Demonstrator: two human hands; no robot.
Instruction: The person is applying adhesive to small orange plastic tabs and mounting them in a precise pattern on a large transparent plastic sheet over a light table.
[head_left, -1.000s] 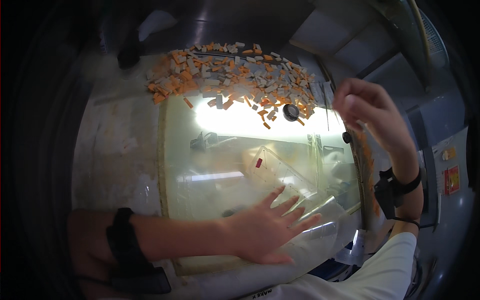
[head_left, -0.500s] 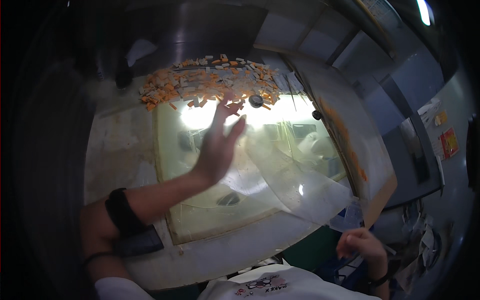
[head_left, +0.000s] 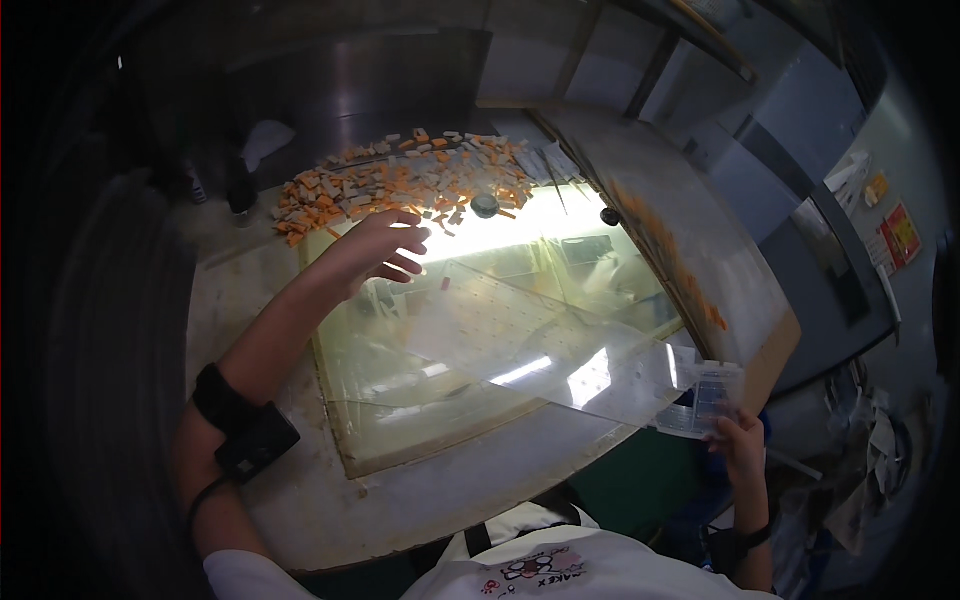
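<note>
My left hand (head_left: 378,250) is raised over the left part of a brightly lit glass panel, fingers apart and loosely bent, with nothing in them. Beyond it lies a heap of small orange and white pieces (head_left: 400,180). Across the panel stretches a large clear plastic sheet (head_left: 540,335) with faint rows of marks and bright reflections. At the panel's near right corner, my right hand (head_left: 738,438) grips the edge of a clear plastic piece (head_left: 712,398) with bluish rectangular patterning. Whether that piece joins the large sheet, I cannot tell.
Two small round dark objects, one by the heap (head_left: 485,206) and another at the right (head_left: 610,216), sit near the lit glass panel (head_left: 400,435). Orange pieces (head_left: 665,255) line the right ledge. A dark bottle (head_left: 240,190) stands at the back left.
My left hand has moved left, away from the panel's middle. My right hand has risen and taken hold of the clear patterned piece. The large sheet now lies flatter.
</note>
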